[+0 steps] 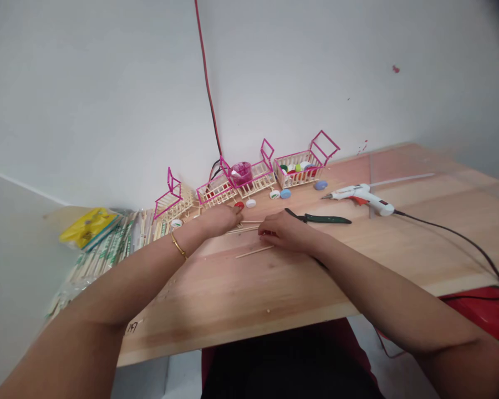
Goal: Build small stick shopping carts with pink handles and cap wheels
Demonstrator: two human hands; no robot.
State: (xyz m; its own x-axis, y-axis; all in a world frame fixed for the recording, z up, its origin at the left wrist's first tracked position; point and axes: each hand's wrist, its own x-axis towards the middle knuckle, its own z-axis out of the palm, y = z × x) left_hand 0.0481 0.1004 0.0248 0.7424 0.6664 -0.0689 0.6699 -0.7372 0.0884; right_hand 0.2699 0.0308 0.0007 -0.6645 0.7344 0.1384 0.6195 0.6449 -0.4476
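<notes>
My left hand (222,220), with a gold bangle at its wrist, is closed with fingertips at the left ends of thin wooden sticks (249,226) that lie side by side on the table. My right hand (285,230) has its fingers curled over the right ends of these sticks. Its fingertips are partly hidden. Another loose stick (253,252) lies just below, one end under my right hand. A red bottle cap (239,205) and a white bottle cap (250,203) sit just beyond my left hand. Beside my right hand is a tool with dark green handles (328,219).
Small stick-built carts with pink rims (299,166) line the wall; one holds colourful caps, another carries a pink cup (241,173). A white glue gun (361,197) lies right, its cord crossing the table edge. Packaged chopsticks (103,249) and a yellow bag (87,227) lie left.
</notes>
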